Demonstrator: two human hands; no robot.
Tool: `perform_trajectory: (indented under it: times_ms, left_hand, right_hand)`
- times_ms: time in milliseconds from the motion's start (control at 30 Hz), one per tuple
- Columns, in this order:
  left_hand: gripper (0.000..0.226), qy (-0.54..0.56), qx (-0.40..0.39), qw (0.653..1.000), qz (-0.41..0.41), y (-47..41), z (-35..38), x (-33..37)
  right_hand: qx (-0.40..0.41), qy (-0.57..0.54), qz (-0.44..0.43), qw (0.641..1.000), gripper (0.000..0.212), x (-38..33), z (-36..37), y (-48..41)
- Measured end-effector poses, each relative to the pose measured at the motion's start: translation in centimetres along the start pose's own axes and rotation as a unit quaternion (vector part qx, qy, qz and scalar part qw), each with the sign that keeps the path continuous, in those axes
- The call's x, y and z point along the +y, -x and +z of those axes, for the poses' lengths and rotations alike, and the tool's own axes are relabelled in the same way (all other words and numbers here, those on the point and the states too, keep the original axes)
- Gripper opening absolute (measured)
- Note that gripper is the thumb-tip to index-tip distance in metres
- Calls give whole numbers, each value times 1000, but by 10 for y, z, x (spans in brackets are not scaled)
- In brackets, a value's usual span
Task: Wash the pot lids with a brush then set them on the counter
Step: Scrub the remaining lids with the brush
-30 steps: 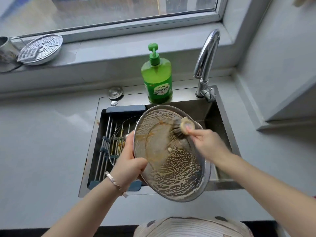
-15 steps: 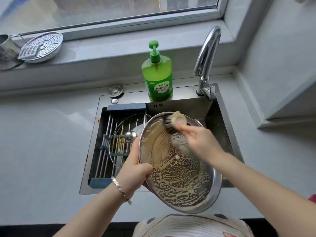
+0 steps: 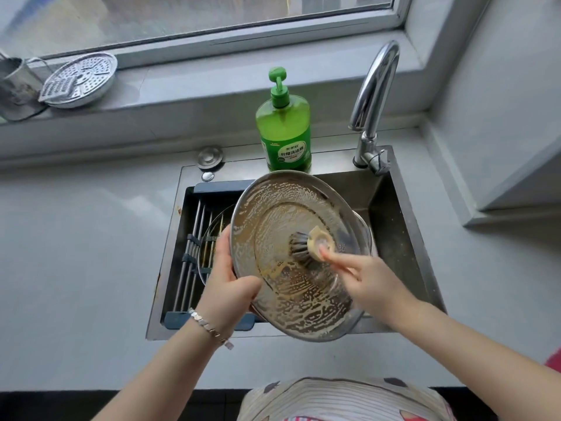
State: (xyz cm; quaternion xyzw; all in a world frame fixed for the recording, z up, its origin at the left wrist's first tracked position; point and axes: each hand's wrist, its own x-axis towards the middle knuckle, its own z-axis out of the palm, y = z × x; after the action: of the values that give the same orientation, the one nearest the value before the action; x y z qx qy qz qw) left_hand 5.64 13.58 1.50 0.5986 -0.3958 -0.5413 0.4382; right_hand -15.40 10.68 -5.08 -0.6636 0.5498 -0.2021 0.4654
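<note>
A large steel pot lid [image 3: 282,205], its underside smeared with brownish soapy foam, is tilted above the sink. My left hand [image 3: 230,287] grips its left rim, thumb on the inside. My right hand [image 3: 370,278] holds a round wooden dish brush [image 3: 306,247], whose dark bristles press on the lid near its centre. A second, glass lid [image 3: 212,229] lies on the rack in the sink, mostly hidden behind the steel lid and my left hand.
The steel sink [image 3: 400,235] holds a sliding drain rack [image 3: 191,253] on its left side. A green soap bottle [image 3: 285,129] and a chrome tap [image 3: 373,95] stand behind it. Grey counter [image 3: 79,253] lies on both sides. A perforated steamer plate [image 3: 80,79] leans on the window sill.
The brush has swept from the lid's upper edge down to its centre. The lid has shifted a little and now covers most of the glass lid and its knob.
</note>
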Motion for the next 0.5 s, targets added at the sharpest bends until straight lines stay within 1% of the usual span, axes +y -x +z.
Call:
perform_trajectory:
  times_ms: [67,100,133,200,233,267,367,400,500]
  left_hand:
    - [76,-6,13,1000,11,0,-3,2]
    - [76,-5,14,1000,14,0,-3,3]
    - [75,-1,14,1000,17,-1,-1,3]
    - [76,3,26,1000,17,-3,0,2]
    - [78,5,41,999,16,-3,-1,3]
    - [81,8,56,998,19,-4,-2,3]
    - [84,1,70,997,27,-3,-4,6]
    - [84,-1,68,997,22,-2,-2,6]
    - [83,13,82,997,1,-3,-2,4]
  right_hand:
    - [74,20,58,995,39,12,-18,-14]
    - [89,30,76,993,37,15,-21,-15]
    - [75,38,70,994,37,13,-19,-13]
    - [-7,38,15,999,37,1,1,3]
    - [-44,42,4,998,38,-5,6,10]
    - [-56,51,4,997,38,-4,4,10]
    - [33,58,68,995,36,12,-15,-5]
    - [23,61,71,995,36,10,-14,-3]
    - [-100,41,26,994,36,-5,7,17]
